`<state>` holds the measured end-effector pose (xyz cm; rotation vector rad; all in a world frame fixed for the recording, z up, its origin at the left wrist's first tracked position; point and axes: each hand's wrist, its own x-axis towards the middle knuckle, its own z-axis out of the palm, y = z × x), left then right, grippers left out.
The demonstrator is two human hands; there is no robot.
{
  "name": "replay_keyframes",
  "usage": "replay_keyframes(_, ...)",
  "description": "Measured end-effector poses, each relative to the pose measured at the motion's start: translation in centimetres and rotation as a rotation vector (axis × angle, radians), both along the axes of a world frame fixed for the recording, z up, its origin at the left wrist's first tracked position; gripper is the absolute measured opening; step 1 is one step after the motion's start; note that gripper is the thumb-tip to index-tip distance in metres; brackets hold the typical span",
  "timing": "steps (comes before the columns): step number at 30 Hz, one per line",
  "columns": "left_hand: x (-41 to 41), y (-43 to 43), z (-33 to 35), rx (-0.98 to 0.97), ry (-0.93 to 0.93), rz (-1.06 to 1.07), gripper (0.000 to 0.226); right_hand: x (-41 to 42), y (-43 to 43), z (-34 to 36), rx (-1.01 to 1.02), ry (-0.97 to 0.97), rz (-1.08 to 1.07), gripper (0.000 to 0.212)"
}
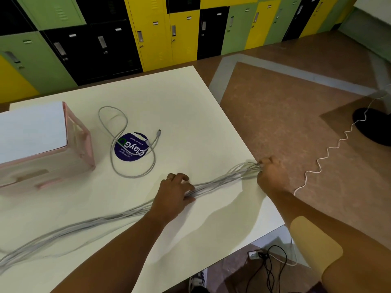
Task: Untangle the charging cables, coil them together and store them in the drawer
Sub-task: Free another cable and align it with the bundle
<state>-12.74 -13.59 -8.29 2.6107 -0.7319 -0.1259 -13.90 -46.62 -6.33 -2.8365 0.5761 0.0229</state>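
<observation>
The left hand (175,192) curls round the grey cable bundle (222,179) stretched across the surface (190,102), the right hand (270,174) pinches its bunched ends, and a loose cable (135,177) lies beyond the left hand.

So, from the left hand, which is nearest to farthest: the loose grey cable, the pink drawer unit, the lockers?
1. Loose grey cable, just beyond the left hand.
2. Pink drawer unit, at the table's left.
3. Lockers, along the back wall.
</observation>
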Motion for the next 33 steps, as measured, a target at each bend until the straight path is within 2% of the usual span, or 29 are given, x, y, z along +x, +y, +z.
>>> replay_keyframes(5,-0.5,-0.7,0.0,-0.060,0.070,0.041,0.013,0.5,4.1,0.3,0.069,-0.066,0.283,0.051)
replay_keyframes(8,-0.6,-0.9,0.2,-0.046,0.106,0.071,0.011,0.8,4.8,-0.2,0.075,0.024,0.398,0.053)
replay_keyframes(11,-0.4,-0.9,0.2,-0.026,0.114,0.066,0.008,0.7,4.1,-0.4,0.039,0.112,0.390,0.048)
replay_keyframes(15,0.1,-1.4,0.6,0.005,0.149,0.065,0.013,0.2,2.5,-0.5,-0.032,0.082,0.336,0.040)
replay_keyframes(20,1.7,-2.8,2.1,0.238,0.270,0.015,0.021,-0.8,0.4,-0.5,0.018,0.105,0.356,0.062)
replay_keyframes(23,2.6,-4.4,3.1,0.393,0.306,-0.025,0.036,-0.9,-0.1,-0.8,0.042,0.032,0.332,0.046)
replay_keyframes(27,3.2,-8.1,3.4,0.304,0.317,-0.082,0.066,-0.8,-0.7,-1.1,0.028,0.020,0.341,0.027)
replay_keyframes(30,3.1,-11.6,2.8,0.232,0.262,-0.161,0.064,-0.7,-1.3,-0.9,-0.002,0.036,0.387,0.019)
replay_keyframes(33,2.3,-14.3,1.9,0.248,0.195,-0.196,0.052,-0.4,-1.8,-0.6,0.011,0.021,0.436,0.021)
